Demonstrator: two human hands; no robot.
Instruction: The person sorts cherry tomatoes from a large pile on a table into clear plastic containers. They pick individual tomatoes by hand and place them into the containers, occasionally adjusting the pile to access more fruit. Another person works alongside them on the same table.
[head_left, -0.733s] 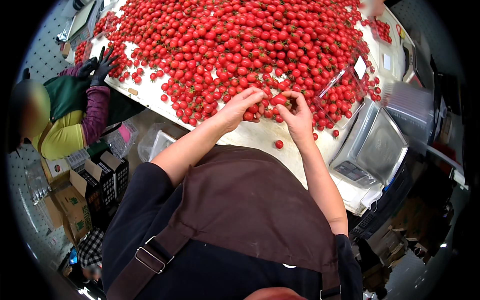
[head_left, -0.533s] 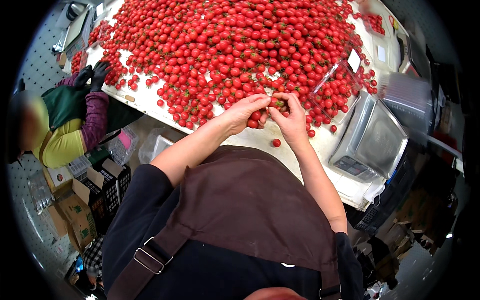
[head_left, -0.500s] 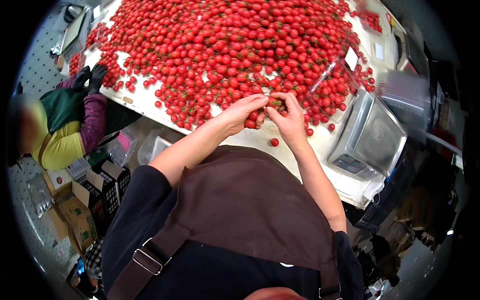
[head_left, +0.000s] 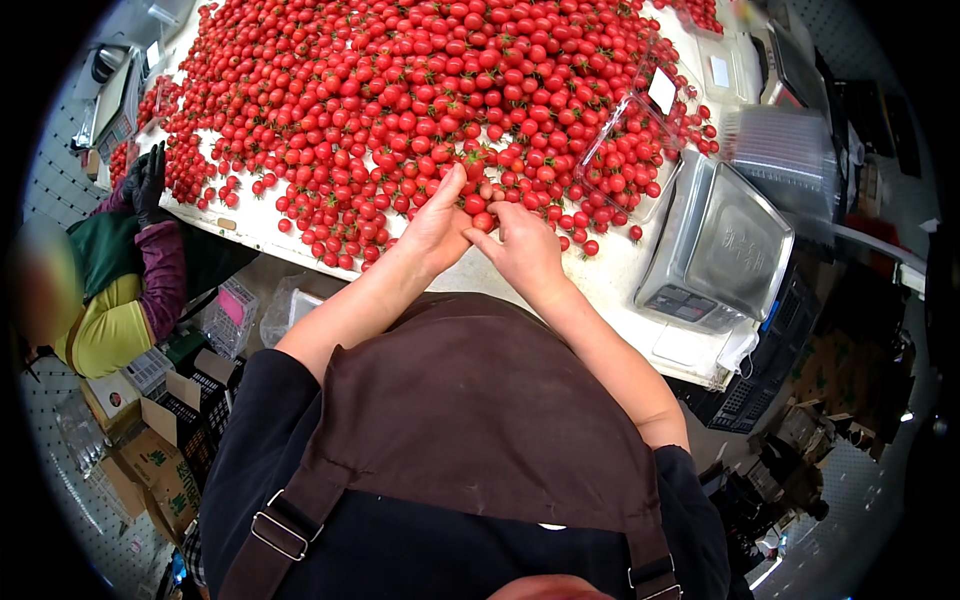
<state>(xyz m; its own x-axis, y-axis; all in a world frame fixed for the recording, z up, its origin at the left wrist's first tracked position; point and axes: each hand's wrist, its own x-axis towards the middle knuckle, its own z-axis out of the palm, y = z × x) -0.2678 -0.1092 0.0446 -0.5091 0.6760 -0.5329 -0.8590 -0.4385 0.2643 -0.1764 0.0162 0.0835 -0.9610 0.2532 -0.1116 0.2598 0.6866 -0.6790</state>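
Cherry tomatoes [head_left: 400,75], red with green stems, lie in a wide heap across the white table. At the heap's near edge, my left hand [head_left: 436,228] is turned palm inward, its thumb raised and its fingers curled behind a few cherry tomatoes [head_left: 474,204]. My right hand [head_left: 524,246] meets it from the right, thumb and fingers closed at a cherry tomato [head_left: 484,222] between the two hands. The fingertips are partly hidden there. Right of my hands, a clear plastic box [head_left: 625,150] filled with cherry tomatoes stands among loose ones.
A grey weighing scale [head_left: 720,245] with a metal plate stands at the table's right. Behind it are stacked clear plastic boxes [head_left: 780,155]. At far left a co-worker's black-gloved hands [head_left: 147,185] are by the table. Cardboard boxes [head_left: 160,470] sit lower left.
My hands have moved closer together, and my left thumb has straightened upward. A single tomato that lay before my right hand no longer shows. The whole view has shifted slightly.
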